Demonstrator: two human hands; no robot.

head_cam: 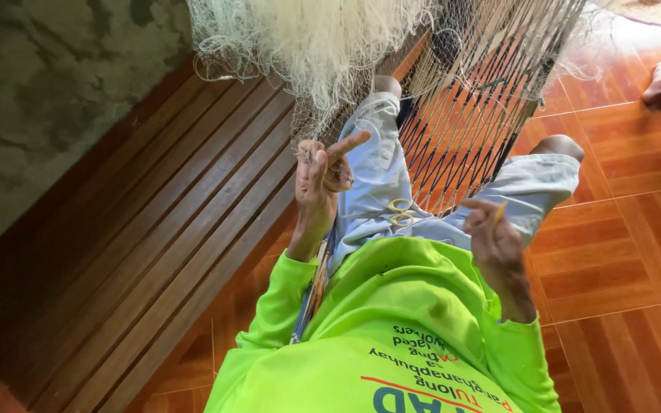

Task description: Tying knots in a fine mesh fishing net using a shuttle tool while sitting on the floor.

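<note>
Mid-knot on fishing net [468, 115] stretched over my knees. Left hand [321, 180] pinches mesh at net's left edge, index up. Right hand [493, 237] grips yellow netting needle [500, 212] below net. Next move likely calls for needle through held mesh, twine taut. Scissors [401, 212] on lap under net.

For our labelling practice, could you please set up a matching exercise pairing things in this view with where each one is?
Things:
1. left hand
2. right hand
3. scissors
4. net

Places:
A. lying on the lap
B. stretched out past the knees
C. raised, fingers in the mesh
D. holding a thin yellow tool

Pairs: 1-C, 2-D, 3-A, 4-B
</note>
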